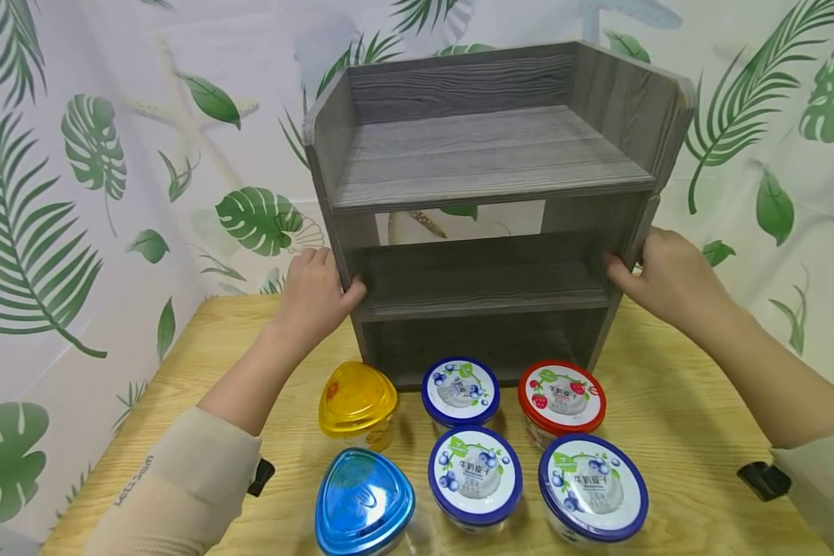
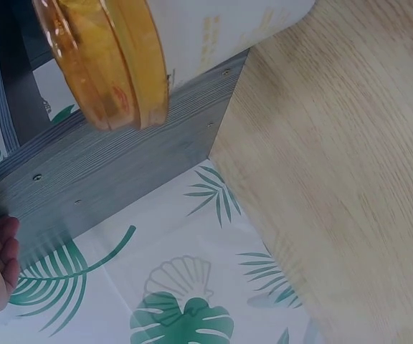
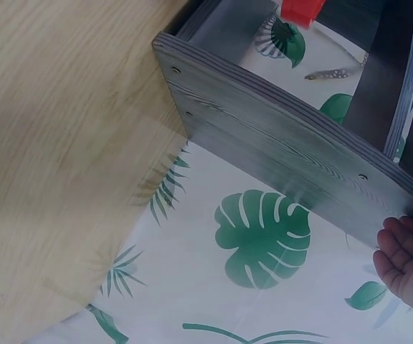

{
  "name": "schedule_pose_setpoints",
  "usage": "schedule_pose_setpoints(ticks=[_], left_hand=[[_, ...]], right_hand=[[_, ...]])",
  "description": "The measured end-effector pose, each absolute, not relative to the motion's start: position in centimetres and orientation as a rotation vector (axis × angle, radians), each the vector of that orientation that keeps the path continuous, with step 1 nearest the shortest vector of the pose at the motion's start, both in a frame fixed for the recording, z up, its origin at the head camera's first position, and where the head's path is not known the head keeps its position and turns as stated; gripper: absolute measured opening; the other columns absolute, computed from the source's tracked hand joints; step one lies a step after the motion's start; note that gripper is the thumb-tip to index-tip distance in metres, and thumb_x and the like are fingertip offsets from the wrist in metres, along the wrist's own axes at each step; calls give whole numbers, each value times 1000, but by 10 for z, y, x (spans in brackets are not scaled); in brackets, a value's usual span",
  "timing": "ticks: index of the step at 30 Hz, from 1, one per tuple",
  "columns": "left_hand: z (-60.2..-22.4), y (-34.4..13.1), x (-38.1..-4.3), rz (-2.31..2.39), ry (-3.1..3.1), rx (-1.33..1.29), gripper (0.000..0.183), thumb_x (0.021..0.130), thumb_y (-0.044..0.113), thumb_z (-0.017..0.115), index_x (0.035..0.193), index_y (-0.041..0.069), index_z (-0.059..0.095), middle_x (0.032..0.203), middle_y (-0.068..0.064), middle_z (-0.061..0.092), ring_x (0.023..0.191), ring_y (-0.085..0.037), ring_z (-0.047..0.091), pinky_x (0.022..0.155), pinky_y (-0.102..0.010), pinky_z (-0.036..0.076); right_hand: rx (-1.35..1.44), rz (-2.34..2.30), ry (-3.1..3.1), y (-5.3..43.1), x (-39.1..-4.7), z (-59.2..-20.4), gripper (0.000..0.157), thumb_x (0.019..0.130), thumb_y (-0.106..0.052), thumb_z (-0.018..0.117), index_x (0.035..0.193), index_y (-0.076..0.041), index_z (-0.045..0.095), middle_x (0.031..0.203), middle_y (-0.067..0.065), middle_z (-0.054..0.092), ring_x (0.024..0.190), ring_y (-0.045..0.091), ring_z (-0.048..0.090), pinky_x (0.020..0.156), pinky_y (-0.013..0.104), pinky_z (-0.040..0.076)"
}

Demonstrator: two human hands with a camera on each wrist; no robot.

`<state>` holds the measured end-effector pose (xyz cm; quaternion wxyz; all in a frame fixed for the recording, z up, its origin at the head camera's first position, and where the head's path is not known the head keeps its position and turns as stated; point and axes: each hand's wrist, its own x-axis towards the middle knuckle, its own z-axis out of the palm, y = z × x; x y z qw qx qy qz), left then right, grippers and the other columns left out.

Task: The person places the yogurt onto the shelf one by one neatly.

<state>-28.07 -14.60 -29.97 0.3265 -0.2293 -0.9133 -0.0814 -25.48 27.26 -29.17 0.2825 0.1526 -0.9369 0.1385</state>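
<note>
A grey wooden shelf unit [image 1: 486,158] stands at the back of the table, with an open top tier and lower compartments. My left hand [image 1: 314,297] grips its left side panel, thumb over the front edge and fingers along the outer face. On the opposite side my right hand [image 1: 683,278] holds the right panel in the same way. In the left wrist view, curled fingers [image 2: 4,251] lie against the screwed outer panel [image 2: 113,154]. The right wrist view likewise has fingers [image 3: 400,251] at the other panel [image 3: 278,136].
Several lidded tubs stand before the shelf: a yellow-lidded one [image 1: 357,398], a blue triangular-lidded one [image 1: 364,498], a red-rimmed one [image 1: 561,396], and blue-rimmed ones [image 1: 461,390]. Leaf-patterned sheeting [image 1: 146,154] covers the walls behind the wooden table [image 1: 681,401].
</note>
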Motion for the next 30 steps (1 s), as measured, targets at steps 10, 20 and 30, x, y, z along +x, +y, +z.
schedule_pose_setpoints(ticks=[10,20,30], left_hand=[[-300,-146,-280,-232,-2392,-589,26,83,23,57,81,-2,55,74,-17,56,80,-36,54,71,-45,41],[-301,-146,-280,-236,-2414,-575,26,84,24,56,81,-2,55,75,-17,56,80,-36,53,71,-44,41],[-301,-146,-281,-227,-2385,-588,26,84,23,56,80,-2,54,75,-18,57,80,-37,53,70,-44,41]], right_hand=[[388,349,-2479,270,-243,-295,24,80,-19,62,74,2,52,65,15,54,60,29,50,54,40,37],[388,323,-2458,269,-231,-297,30,80,-24,63,77,4,53,69,19,57,60,31,52,52,42,41],[424,314,-2401,270,-222,-301,31,78,-23,63,85,7,59,73,20,60,63,31,55,55,44,43]])
